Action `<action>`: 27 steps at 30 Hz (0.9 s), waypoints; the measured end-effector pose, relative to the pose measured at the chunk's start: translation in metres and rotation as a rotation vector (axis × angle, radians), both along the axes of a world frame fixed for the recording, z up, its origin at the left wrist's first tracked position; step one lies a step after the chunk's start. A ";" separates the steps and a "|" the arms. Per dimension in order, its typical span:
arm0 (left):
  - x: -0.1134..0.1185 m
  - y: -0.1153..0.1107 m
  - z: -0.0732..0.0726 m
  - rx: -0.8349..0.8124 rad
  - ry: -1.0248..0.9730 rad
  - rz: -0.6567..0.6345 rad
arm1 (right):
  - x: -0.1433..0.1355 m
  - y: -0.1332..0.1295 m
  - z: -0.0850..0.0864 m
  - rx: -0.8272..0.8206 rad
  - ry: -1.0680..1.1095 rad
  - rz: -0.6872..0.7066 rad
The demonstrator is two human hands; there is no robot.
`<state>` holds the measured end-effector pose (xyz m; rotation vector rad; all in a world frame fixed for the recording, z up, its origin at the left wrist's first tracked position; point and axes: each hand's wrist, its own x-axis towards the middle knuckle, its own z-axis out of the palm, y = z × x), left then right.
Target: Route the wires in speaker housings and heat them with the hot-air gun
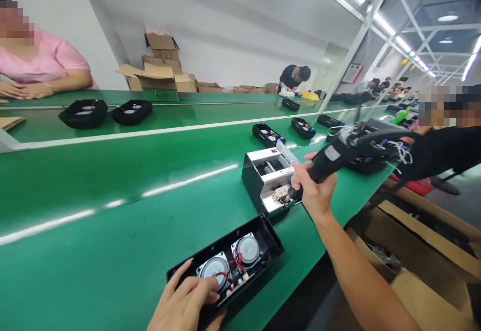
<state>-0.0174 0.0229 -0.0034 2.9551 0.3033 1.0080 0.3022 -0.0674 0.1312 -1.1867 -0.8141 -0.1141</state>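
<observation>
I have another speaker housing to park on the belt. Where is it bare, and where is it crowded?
Bare: the green belt left of the open speaker housing under the left hand, up to the white stripe. Crowded: the near edge, where the right hand holds a black power screwdriver at the white screw feeder box, with more housings beyond.

Conveyor belt [112,211]: green, smooth, semi-glossy. Speaker housing [263,243]: matt black plastic; cones [248,250] shiny, metallic-looking. Screw feeder box [263,171]: brushed metal. Cartons [161,65]: plain brown cardboard.
</observation>
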 end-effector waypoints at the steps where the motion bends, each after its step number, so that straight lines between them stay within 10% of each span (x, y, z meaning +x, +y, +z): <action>1: -0.001 0.000 -0.003 -0.014 0.017 0.009 | 0.000 0.002 -0.002 -0.026 0.004 0.016; 7: -0.002 -0.010 0.000 -0.162 0.060 0.072 | -0.019 -0.013 0.005 -0.160 0.058 0.198; 16: 0.004 -0.021 0.019 -0.367 0.045 0.093 | -0.130 -0.044 0.026 0.059 0.311 0.569; 27: 0.002 -0.020 0.008 -0.397 0.000 0.022 | -0.167 -0.009 -0.010 -0.084 0.192 0.783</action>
